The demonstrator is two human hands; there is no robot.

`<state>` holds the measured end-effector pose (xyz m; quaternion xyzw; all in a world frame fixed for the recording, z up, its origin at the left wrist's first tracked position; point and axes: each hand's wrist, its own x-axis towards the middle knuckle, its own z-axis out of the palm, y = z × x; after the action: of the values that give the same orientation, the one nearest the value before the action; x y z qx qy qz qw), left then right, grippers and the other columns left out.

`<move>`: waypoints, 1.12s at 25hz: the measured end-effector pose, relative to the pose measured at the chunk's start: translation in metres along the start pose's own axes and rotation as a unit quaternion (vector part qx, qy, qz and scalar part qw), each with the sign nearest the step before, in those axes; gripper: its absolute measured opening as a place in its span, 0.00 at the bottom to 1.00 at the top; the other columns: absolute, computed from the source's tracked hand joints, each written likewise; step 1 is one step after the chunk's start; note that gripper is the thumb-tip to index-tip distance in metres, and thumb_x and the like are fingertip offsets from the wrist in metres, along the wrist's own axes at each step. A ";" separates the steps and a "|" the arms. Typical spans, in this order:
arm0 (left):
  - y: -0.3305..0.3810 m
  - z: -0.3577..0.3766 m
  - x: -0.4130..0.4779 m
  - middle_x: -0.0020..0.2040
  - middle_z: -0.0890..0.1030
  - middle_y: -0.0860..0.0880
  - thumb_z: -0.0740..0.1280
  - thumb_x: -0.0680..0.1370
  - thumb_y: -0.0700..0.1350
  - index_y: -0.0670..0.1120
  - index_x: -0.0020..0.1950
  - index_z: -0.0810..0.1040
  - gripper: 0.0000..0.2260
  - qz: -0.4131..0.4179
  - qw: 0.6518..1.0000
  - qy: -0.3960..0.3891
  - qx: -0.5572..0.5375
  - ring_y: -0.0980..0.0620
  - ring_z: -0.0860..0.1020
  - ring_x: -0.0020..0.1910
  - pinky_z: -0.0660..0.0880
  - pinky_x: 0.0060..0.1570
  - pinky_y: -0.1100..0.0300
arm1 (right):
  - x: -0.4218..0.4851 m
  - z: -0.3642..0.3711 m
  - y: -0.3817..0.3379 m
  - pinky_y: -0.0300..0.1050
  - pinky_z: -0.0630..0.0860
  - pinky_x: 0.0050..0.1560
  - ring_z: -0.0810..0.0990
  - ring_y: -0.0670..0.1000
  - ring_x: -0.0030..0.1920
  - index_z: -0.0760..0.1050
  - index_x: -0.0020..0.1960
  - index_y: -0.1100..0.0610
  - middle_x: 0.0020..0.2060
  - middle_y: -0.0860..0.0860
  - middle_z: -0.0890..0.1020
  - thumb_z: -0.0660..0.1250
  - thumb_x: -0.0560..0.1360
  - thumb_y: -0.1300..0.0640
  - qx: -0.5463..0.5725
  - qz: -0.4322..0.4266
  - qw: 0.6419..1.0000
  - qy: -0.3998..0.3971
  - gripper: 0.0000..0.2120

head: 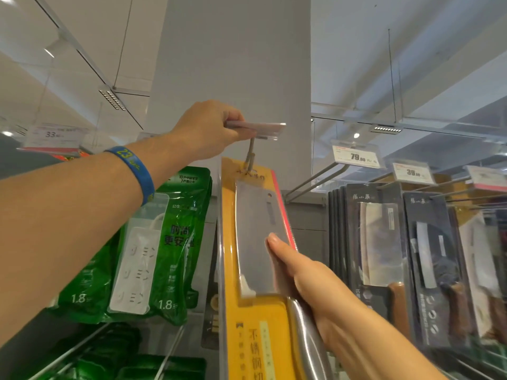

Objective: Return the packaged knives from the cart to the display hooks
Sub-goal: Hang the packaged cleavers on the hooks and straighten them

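- White smooth pillar [233,64] stands behind.
- Left hand [211,130] pinches clear tag holder [259,127] on the hook [250,157].
- Right hand [310,281] grips flat yellow knife pack [255,242] by its right edge; its top touches the hook, green bags [164,242] just beside.

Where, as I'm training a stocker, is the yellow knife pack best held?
Low on its right edge, beside the handle, as the right hand does: the yellow knife pack is tall and upright, and its top must stay free for the hook.
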<state>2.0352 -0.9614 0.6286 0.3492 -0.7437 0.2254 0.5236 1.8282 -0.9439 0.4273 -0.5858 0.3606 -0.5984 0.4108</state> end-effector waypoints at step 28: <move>0.011 0.053 -0.135 0.74 0.71 0.59 0.65 0.81 0.52 0.56 0.77 0.68 0.24 -0.041 0.985 0.108 -0.124 0.62 0.70 0.71 0.72 0.68 0.59 | 0.081 0.011 0.099 0.46 0.68 0.42 0.75 0.51 0.40 0.74 0.50 0.52 0.39 0.47 0.77 0.62 0.76 0.29 -0.342 0.004 0.928 0.150 0.26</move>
<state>2.0217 -0.9529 0.4843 0.2848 -0.6902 0.1461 0.6490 1.8482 -1.0573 0.3708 -0.5923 0.6033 -0.5181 0.1294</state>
